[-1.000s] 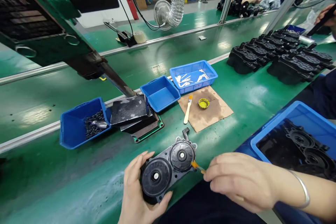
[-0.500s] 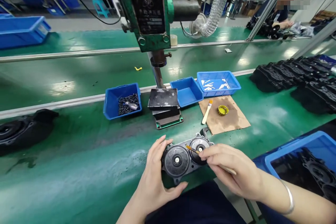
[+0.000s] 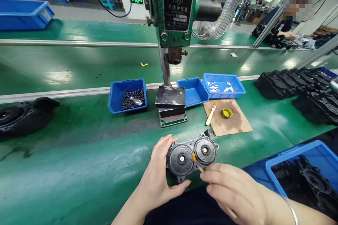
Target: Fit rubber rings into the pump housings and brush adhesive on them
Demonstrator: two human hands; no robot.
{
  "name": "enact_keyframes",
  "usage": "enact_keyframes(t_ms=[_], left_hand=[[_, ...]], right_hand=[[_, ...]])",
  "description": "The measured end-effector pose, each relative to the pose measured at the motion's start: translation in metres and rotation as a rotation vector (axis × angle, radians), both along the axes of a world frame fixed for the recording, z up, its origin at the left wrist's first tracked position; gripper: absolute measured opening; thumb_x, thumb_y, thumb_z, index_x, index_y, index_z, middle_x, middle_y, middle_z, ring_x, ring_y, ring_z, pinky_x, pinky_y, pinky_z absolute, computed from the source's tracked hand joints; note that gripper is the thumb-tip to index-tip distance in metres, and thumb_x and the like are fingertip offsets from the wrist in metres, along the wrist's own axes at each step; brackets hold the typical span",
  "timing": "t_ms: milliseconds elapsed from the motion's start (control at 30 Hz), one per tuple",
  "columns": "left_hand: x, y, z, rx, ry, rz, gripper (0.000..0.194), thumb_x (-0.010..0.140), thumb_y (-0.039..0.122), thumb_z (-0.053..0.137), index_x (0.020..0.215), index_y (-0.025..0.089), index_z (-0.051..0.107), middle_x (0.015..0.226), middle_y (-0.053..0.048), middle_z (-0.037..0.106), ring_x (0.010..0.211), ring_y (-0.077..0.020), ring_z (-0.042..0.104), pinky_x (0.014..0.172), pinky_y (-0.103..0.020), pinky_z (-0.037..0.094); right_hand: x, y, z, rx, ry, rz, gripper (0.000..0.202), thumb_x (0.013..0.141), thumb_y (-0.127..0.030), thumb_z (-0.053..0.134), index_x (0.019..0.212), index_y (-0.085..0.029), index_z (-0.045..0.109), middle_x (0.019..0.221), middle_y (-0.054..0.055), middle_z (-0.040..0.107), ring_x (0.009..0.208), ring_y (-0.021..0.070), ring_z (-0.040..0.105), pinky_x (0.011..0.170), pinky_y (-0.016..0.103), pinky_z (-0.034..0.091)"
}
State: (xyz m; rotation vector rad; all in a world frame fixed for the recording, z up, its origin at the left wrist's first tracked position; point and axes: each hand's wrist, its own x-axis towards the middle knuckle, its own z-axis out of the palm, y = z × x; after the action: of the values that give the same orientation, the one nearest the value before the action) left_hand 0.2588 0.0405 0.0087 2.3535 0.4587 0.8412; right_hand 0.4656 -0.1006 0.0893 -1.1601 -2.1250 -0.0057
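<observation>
My left hand (image 3: 161, 168) is closed around the left end of a dark metal housing (image 3: 180, 167), thumb below and fingers above. Two round black discs with pale centres sit side by side in this housing. In my right hand (image 3: 232, 190), thumb and fingers pinch a small brush (image 3: 194, 157). Its orange bristles touch the housing in the gap between the discs, and my fingers hide most of its handle. Behind the housing, a second brush (image 3: 211, 113) with a pale handle and a small cap of yellow paste (image 3: 227, 113) rest on stained cardboard (image 3: 239, 126).
A green hand press (image 3: 175, 10) stands over stacked black blocks (image 3: 170, 96). Around it are a blue bin of black parts (image 3: 113, 95), a blue bin (image 3: 195, 89) and a tray of white sticks (image 3: 232, 93). Black housings (image 3: 287, 81) line the right; a person sits beyond.
The brush has moved from the right disc into the gap between the two discs. My right hand has shifted lower. The view has turned slightly left; my left hand keeps its hold.
</observation>
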Motion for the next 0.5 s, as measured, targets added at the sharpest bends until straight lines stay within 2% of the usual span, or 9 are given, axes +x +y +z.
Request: enact_keyframes(t_ms=[167,267,433,500], left_hand=[[0.000,0.000,-0.001,-0.009,-0.016,-0.003,0.099,0.085,0.033,0.075,0.159,0.014,0.013,0.146,-0.022,0.049,0.148,-0.0379,0.036,0.118,-0.063,0.038],[-0.001,0.000,-0.004,-0.039,-0.023,-0.014,0.102,0.084,0.038,0.078,0.159,0.015,0.012,0.147,-0.023,0.048,0.149,-0.0394,0.035,0.119,-0.065,0.036],[-0.003,0.000,-0.009,-0.073,-0.049,-0.033,0.110,0.082,0.048,0.080,0.159,0.015,0.008,0.151,-0.025,0.044,0.151,-0.0393,0.031,0.122,-0.065,0.031],[-0.004,0.000,-0.009,-0.081,-0.062,-0.031,0.110,0.083,0.049,0.080,0.159,0.016,0.008,0.151,-0.025,0.044,0.152,-0.0392,0.031,0.122,-0.065,0.030]], right_hand=[[-0.014,0.003,0.011,-0.013,-0.030,0.093,0.022,0.101,-0.011,0.045,0.104,-0.009,0.067,0.091,0.015,0.079,0.086,0.0228,0.075,0.089,0.033,0.063],[-0.024,0.010,0.012,-0.037,-0.039,0.133,0.022,0.103,-0.012,0.046,0.098,-0.011,0.068,0.091,0.011,0.079,0.087,0.0200,0.075,0.092,0.028,0.062],[-0.036,0.023,0.008,0.122,0.046,0.113,0.032,0.107,-0.015,0.040,0.089,-0.013,0.066,0.087,0.007,0.079,0.084,0.0164,0.075,0.100,0.025,0.057],[-0.036,0.026,0.011,0.098,-0.017,0.157,0.030,0.105,-0.012,0.042,0.090,-0.011,0.068,0.091,0.009,0.080,0.089,0.0181,0.076,0.102,0.028,0.057]])
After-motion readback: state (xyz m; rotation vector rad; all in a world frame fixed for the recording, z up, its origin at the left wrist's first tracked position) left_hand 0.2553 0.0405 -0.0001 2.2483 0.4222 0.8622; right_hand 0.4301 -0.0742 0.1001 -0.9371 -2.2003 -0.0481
